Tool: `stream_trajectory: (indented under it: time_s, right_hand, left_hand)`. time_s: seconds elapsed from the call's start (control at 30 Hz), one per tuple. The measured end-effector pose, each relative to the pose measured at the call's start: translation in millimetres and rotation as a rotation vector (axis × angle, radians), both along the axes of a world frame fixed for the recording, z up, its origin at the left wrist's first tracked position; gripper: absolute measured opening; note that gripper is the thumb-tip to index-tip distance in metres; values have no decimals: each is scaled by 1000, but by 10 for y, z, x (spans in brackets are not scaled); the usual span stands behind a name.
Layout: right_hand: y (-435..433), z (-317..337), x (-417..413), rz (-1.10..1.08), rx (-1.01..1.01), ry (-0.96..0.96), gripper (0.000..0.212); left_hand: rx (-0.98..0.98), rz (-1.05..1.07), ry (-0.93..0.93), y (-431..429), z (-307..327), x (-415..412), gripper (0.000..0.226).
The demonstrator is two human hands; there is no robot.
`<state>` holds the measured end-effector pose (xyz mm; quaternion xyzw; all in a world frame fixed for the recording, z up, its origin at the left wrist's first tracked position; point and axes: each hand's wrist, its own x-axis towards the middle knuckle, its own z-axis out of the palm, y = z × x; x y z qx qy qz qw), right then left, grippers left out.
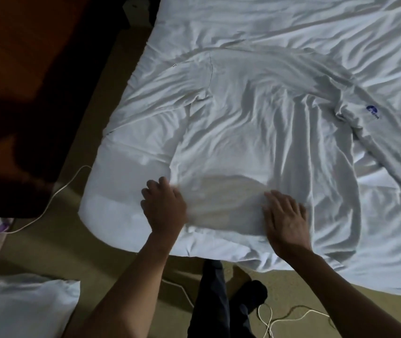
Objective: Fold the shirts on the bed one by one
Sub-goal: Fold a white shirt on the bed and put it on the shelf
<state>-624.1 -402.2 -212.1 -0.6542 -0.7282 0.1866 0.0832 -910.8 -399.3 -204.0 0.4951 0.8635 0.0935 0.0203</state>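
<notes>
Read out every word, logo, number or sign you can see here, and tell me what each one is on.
Blue logo with small blue lettering beneath it, on the white shirt at the right: too blurred to read.
Row of small dark dots on the left sleeve of the spread shirt: too small to tell whether it is text.
No other text, label or number shows.

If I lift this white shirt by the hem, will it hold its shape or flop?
Probably floppy: the white shirt lies in soft creases throughout, so it should sag between grip points. Likely light, as the folds look thin. Pushing it may bunch the sheet beneath, which is already wrinkled.
</notes>
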Motion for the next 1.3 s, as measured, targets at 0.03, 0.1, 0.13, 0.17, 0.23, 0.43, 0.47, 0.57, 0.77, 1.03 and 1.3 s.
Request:
stream_trajectory:
  time_s: [0.03,0.1,0.13,0.17,0.23,0.43,0.47,0.57,0.77,1.03,1.3]
  right_hand:
    - [9,46,76,-92,77,5,49]
    - [44,107,282,-303,144,-34,43]
    - [62,124,383,-410,135,-53,43]
    - [70,132,489,-523,98,-57,47]
    - [86,144,674,-758,-20,-35,63]
    - [119,145,1006,-951,-279,142,51]
    - [121,163,1025,-952,-255,224,44]
    - [60,206,1085,-962,-145,424,34]
    - [-255,81,1414,-939,-199,182,37]
    - [63,3,1242,-354,49,-69,65]
    - [194,-340,1468,-246,-103,-152,72]
  left_hand:
    - [38,-54,27,9,17,122,27]
    - [191,-277,19,26,-20,470,33]
    - [248,-412,0,25,-72,671,34]
    - [286,-541,-14,22,-165,886,35]
    - [277,-719,-58,62,-323,1274,41]
    - [-48,-853,-55,315,-591,1803,67]
    - [-68,-853,-43,324,-630,1809,69]
    - [-68,-844,-32,287,-678,1789,70]
    - [78,-859,3,258,-708,1792,64]
    - [39,-885,-92,617,-471,2188,62]
    - [-90,-969,-24,852,-685,2170,73]
